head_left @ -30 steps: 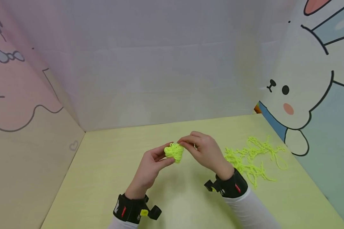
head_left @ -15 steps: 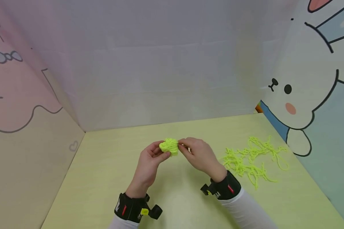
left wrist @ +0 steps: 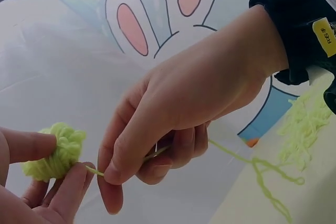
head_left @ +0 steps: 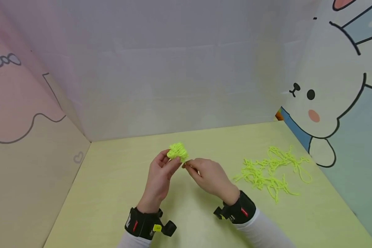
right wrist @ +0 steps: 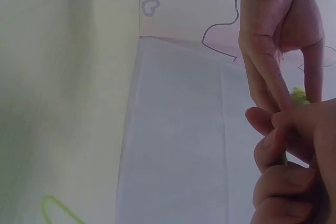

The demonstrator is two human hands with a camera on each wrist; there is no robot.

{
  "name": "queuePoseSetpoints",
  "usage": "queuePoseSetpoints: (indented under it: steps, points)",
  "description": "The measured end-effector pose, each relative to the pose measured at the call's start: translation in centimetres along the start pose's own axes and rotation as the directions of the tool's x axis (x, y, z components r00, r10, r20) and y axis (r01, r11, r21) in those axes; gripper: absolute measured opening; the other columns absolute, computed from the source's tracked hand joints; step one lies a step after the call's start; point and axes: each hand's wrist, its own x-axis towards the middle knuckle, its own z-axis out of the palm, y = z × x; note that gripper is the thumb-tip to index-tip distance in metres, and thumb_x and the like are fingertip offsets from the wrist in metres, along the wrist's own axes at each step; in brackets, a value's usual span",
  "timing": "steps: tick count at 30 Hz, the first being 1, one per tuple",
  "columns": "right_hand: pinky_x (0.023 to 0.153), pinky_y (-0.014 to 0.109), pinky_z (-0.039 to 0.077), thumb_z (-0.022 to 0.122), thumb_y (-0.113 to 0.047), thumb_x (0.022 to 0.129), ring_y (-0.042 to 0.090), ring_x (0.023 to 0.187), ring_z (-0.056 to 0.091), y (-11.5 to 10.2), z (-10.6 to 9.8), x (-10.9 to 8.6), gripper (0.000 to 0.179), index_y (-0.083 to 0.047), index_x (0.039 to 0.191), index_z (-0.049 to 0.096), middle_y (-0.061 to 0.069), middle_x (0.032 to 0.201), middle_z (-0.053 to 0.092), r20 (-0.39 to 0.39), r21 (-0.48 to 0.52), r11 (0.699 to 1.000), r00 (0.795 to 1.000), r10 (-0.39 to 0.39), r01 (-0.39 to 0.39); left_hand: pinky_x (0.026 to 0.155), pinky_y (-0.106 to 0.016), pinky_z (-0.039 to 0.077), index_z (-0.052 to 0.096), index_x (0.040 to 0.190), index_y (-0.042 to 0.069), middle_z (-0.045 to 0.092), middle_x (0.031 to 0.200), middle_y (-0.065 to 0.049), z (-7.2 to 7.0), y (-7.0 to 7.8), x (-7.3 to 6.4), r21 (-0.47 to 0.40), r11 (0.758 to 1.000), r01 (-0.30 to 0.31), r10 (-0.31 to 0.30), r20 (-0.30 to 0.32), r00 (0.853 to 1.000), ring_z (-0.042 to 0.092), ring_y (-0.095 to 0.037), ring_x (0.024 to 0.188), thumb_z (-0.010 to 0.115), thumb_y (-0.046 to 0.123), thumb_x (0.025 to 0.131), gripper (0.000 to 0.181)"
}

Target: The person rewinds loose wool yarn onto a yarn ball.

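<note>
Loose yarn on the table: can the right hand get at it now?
Likely, once free: the right hand pinches a strand, but the loose yarn lies uncovered on the table to its right, nothing visibly between.

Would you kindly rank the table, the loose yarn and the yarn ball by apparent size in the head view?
Largest to smallest:
1. Table
2. Loose yarn
3. Yarn ball, in the left hand

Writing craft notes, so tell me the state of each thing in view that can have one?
Ball: wound, held off the table
Left hand: gripping the ball
Right hand: pinching the strand
Strand: nearly straight between ball and right hand
Loose yarn: unwound, tangled, lying on the table
Wristbands: worn, one on each wrist
</note>
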Motion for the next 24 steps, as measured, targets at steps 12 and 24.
queuePoseSetpoints:
  steps: [12, 24]
  points:
    - [0.059, 0.022, 0.051, 0.061, -0.022, 0.099, 0.0, 0.071, 0.054, -1.6, -1.3, -1.5, 0.013, -0.02, 0.105, 0.072, -0.012, 0.09, 0.067, 0.088, -0.041, 0.983, 0.98, -0.176, 0.18, 0.078, -0.029, 0.059, 0.059, 0.114, -0.001, 0.063, 0.109, -0.018, -0.8, -1.2, -0.3, 0.274, 0.96, -0.058, 0.086, -0.091, 0.992, 0.065, -0.029, 0.096, 0.078, 0.011, 0.086, 0.036]
    - [0.055, 0.024, 0.051, 0.066, -0.021, 0.096, 0.003, 0.067, 0.054, -1.0, -2.7, -1.4, 0.011, -0.016, 0.101, 0.073, -0.009, 0.088, 0.067, -0.098, -0.019, 0.992, 0.987, -0.128, 0.126, 0.073, -0.028, 0.06, 0.065, 0.109, 0.007, 0.066, 0.1, -0.012, -0.9, -1.4, -1.1, 0.463, 0.883, -0.074, 0.055, 0.053, 0.997, 0.065, -0.028, 0.087, 0.079, 0.014, 0.085, 0.028]
